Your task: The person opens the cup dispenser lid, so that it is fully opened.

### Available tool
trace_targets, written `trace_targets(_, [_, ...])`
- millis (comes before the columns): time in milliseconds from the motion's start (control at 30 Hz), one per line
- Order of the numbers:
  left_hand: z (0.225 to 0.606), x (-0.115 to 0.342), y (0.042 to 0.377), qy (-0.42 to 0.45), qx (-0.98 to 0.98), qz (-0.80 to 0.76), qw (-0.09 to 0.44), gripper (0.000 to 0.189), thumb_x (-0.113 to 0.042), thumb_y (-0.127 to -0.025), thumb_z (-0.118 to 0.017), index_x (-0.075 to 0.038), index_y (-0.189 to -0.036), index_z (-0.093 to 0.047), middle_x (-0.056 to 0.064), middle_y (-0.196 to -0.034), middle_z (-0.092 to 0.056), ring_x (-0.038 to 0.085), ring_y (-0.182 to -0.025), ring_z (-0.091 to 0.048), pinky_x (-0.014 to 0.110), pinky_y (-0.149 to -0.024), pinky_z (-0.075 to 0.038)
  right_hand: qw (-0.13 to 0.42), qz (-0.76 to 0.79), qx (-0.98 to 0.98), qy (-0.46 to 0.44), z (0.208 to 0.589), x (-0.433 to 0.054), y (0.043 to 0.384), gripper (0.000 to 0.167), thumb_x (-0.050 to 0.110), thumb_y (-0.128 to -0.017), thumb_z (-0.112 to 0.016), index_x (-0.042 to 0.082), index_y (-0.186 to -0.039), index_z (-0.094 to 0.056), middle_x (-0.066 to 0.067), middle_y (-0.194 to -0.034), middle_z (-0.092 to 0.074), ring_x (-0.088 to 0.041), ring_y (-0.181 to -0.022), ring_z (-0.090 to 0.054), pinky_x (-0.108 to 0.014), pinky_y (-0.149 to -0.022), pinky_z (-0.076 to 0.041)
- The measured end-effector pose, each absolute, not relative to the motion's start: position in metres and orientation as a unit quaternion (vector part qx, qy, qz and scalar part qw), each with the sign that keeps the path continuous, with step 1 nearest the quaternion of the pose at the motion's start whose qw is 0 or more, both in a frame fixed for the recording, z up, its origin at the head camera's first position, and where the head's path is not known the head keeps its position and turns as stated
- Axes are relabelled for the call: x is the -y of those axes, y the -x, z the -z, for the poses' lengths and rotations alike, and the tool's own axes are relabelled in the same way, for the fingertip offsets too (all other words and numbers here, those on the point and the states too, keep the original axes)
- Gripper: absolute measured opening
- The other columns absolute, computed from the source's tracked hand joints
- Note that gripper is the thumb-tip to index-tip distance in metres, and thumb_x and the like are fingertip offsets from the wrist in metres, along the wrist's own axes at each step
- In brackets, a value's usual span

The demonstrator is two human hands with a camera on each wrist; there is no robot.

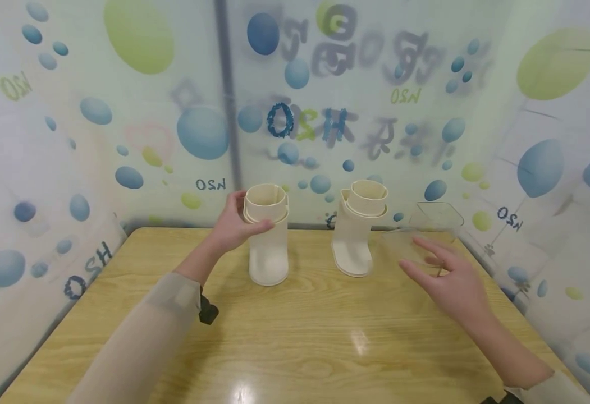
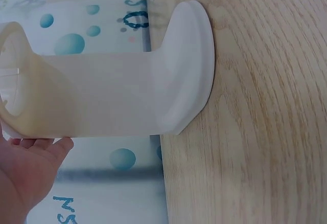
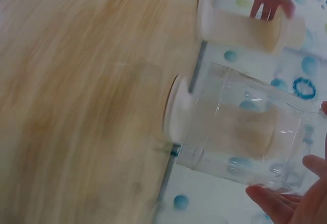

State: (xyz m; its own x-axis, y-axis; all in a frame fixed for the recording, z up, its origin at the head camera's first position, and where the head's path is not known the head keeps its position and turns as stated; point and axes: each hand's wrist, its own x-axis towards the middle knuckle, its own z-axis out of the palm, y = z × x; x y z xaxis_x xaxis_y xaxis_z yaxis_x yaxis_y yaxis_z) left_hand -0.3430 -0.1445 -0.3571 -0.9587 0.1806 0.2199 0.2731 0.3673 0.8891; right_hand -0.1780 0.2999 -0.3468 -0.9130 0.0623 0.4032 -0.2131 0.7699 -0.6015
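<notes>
Two cream plastic dispenser-like stands, each with a round cup-shaped top and a flat rounded foot, stand upright on the table. My left hand (image 1: pixel 235 224) grips the left stand (image 1: pixel 268 255) by its upper part, thumb across the front and fingers behind. Its smooth column (image 2: pixel 102 93) and foot fill the left wrist view. To the right is the other stand (image 1: pixel 351 233). My right hand (image 1: pixel 453 275) holds a clear box-shaped plastic container (image 3: pixel 209 132) by its edge, raised beside the right stand. In the right wrist view the container overlaps that stand.
The wood-grain table (image 1: pixel 295 331) extends toward me, its far edge just behind the stands. Translucent curtain-like walls (image 1: pixel 401 151) printed with blue and green drops and lettering enclose the table at the back and both sides.
</notes>
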Motion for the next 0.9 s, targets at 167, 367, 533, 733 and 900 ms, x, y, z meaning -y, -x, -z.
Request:
trace_targets(167, [0.356,0.144,0.343,0.144,0.821,0.552,0.038,0.117,-0.037,-0.087,-0.094,-0.008,-0.169,-0.016,0.020,-0.165,-0.040,0.037,-0.148,-0.047,0.056,-0.124,-0.042,0.187,-0.312,0.932,0.001,0.357,-0.332,0.182,0.074,0.057,-0.099,-0.078,0.021,-0.161,-0.059,-0.023,-0.163,-0.054,-0.051,-0.126,-0.071,-0.041,-0.083,-0.061])
trace_targets(367, [0.356,0.142,0.343,0.144,0.817,0.557,0.038,0.117,-0.038,-0.087,-0.094,-0.009,-0.170,-0.017,0.020,-0.167,-0.038,0.040,-0.149,-0.045,0.058,-0.122,-0.045,0.190,-0.280,0.940,0.041,0.368,-0.366,0.194,0.082,0.060,-0.100,-0.075,0.010,-0.162,-0.055,-0.034,-0.164,-0.047,-0.059,-0.128,-0.065,-0.073,-0.102,-0.049])
trace_targets(533, [0.357,0.141,0.344,0.145,0.816,0.558,0.040,0.116,-0.037,-0.087,-0.093,-0.010,-0.170,-0.018,0.021,-0.165,-0.039,0.040,-0.149,-0.046,0.059,-0.121,-0.045,0.206,-0.272,0.938,0.062,0.377,-0.387,0.203,0.084,0.058,-0.100,-0.075,0.003,-0.159,-0.055,-0.041,-0.159,-0.048,-0.064,-0.127,-0.062,-0.074,-0.104,-0.048])
trace_targets(733, [0.358,0.141,0.344,0.145,0.818,0.555,0.042,0.113,-0.038,-0.089,-0.091,-0.010,-0.171,-0.017,0.020,-0.168,-0.037,0.040,-0.152,-0.044,0.060,-0.124,-0.042,0.197,-0.276,0.938,0.073,0.382,-0.401,0.211,0.088,0.059,-0.101,-0.073,0.000,-0.162,-0.049,-0.047,-0.155,-0.045,-0.068,-0.140,-0.042,-0.081,-0.110,-0.036])
trace_targets(900, [0.358,0.142,0.345,0.147,0.818,0.555,0.042,0.113,-0.038,-0.091,-0.090,-0.011,-0.171,-0.016,0.020,-0.170,-0.036,0.041,-0.156,-0.041,0.061,-0.126,-0.040,0.182,-0.282,0.939,0.073,0.385,-0.409,0.216,0.092,0.058,-0.104,-0.069,0.000,-0.168,-0.039,-0.054,-0.156,-0.035,-0.070,-0.137,-0.041,-0.084,-0.105,-0.037])
